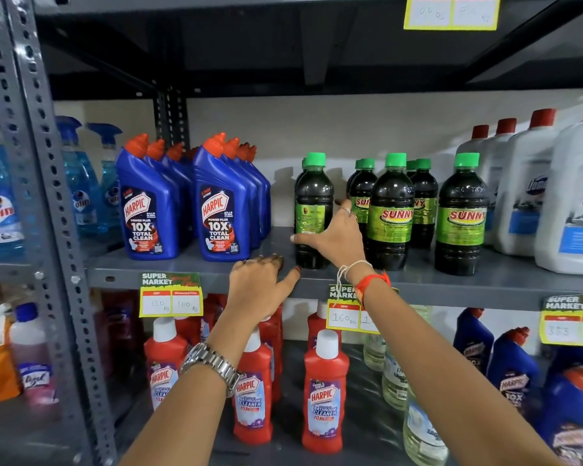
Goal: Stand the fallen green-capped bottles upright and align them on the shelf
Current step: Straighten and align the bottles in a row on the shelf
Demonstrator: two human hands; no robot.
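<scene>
Green-capped bottles (389, 210) all stand upright on the shelf (189, 269); my right hand (334, 240) is clamped on the leftmost bottle (312, 210), whose label faces away, probably to turn it, while my left hand (260, 284) rests spread on the shelf edge for balance

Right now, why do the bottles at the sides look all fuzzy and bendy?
Head view: the wide lens bends the edges, so the shelf post leans; the spray bottles and white jugs smear, while the middle Sunny bottle stays sharper and casts soft shadows on the wall.
</scene>
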